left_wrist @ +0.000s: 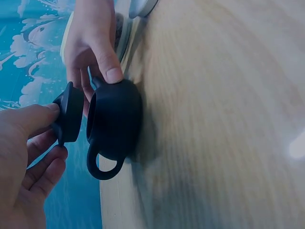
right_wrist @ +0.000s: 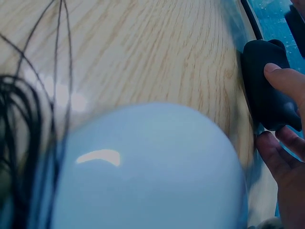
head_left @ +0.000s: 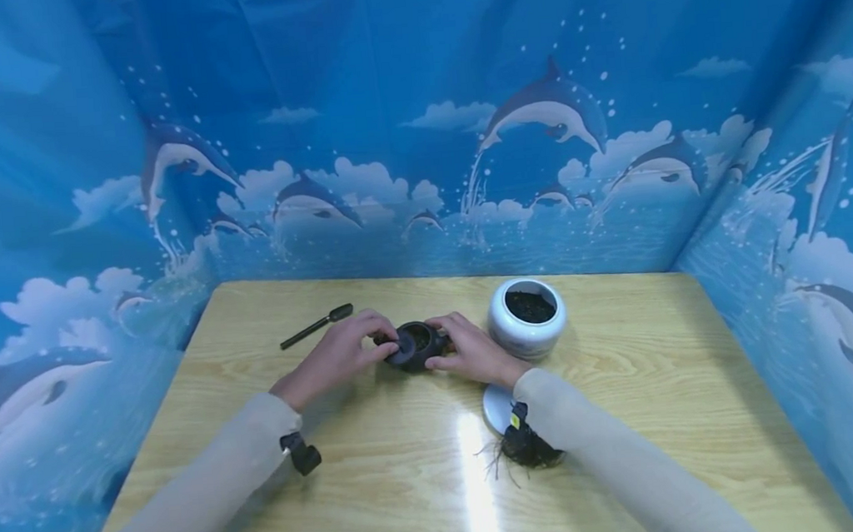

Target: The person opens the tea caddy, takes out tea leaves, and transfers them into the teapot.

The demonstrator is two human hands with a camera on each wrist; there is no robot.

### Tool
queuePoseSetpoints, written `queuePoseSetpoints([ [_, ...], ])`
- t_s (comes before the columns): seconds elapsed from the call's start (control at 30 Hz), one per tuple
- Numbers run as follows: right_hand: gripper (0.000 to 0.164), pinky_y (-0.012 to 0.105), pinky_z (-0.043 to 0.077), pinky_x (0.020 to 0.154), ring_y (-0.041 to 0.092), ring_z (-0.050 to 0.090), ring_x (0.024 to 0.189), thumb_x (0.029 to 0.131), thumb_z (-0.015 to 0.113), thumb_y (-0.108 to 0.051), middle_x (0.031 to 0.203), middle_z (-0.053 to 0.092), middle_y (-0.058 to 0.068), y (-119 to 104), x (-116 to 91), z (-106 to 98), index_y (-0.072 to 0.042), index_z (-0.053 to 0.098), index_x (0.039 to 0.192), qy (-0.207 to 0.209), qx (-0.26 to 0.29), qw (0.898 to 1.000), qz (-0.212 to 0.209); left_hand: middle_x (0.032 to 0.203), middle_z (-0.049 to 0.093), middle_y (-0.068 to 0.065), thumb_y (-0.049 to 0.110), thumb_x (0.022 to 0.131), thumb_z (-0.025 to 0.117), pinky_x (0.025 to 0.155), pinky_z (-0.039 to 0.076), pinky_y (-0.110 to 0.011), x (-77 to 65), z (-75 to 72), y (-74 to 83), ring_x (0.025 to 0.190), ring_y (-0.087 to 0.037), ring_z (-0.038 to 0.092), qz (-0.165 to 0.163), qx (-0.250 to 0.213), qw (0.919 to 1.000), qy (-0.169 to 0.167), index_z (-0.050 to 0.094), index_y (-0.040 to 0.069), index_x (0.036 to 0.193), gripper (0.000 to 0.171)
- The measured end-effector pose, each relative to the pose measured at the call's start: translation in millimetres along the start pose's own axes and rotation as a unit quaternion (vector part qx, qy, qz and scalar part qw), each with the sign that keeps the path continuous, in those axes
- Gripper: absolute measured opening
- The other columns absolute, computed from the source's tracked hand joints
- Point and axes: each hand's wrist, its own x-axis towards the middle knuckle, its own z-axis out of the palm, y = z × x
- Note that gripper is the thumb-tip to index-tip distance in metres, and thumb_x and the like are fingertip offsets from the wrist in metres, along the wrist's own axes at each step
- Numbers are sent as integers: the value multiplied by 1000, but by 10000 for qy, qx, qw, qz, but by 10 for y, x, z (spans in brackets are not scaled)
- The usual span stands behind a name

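Note:
A small dark teapot [head_left: 417, 364] stands on the table with its top uncovered, and some leafy matter shows inside. Its round lid [left_wrist: 71, 114] is pinched between thumb and fingers of my left hand [head_left: 348, 346], tilted on edge beside the opening in the left wrist view. My right hand [head_left: 477, 352] grips the pot on the spout side, thumb on the body and fingers around the far side. The pot's loop handle [left_wrist: 103, 175] points away from the right hand. In the right wrist view the teapot [right_wrist: 264, 86] appears at the right edge.
Right of the pot stands a white jar [head_left: 511, 336] holding dark loose matter. A white disc [head_left: 495, 411] lies under the right forearm, near a black bundle [head_left: 529, 450] with thin strands. A slim dark tool [head_left: 318, 325] with a wider head lies at back left. A dolphin-print curtain [head_left: 416, 133] surrounds the table.

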Motion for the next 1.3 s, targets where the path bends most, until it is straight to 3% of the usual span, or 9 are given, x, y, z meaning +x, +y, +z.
queuePoseSetpoints([
  [0.23, 71, 46, 57, 109, 28, 66, 124, 99, 84, -33, 142, 59, 14, -8, 2, 0, -12, 52, 159, 33, 22, 10000, -11, 118, 75, -4, 23, 103, 79, 97, 63, -49, 208, -9, -31, 109, -21, 71, -36, 213, 9998, 10, 80, 16, 113, 12],
  [0.5, 72, 46, 57, 108, 26, 65, 122, 99, 83, -33, 143, 58, 14, 6, 2, -2, -12, 52, 160, -18, 0, 10000, 34, 120, 75, -4, 25, 104, 78, 98, 62, -45, 334, 83, -59, 111, -21, 71, -158, 361, 9992, -26, 79, 15, 115, 14],
  [1.3, 71, 45, 58, 107, 26, 66, 122, 100, 83, -34, 143, 59, 14, 25, 12, 3, -12, 52, 160, -11, -13, 10000, -53, 119, 74, -4, 26, 106, 75, 99, 61, -45, 375, 255, -70, 111, -21, 71, -467, 233, 9983, -259, 79, 15, 115, 15],
])
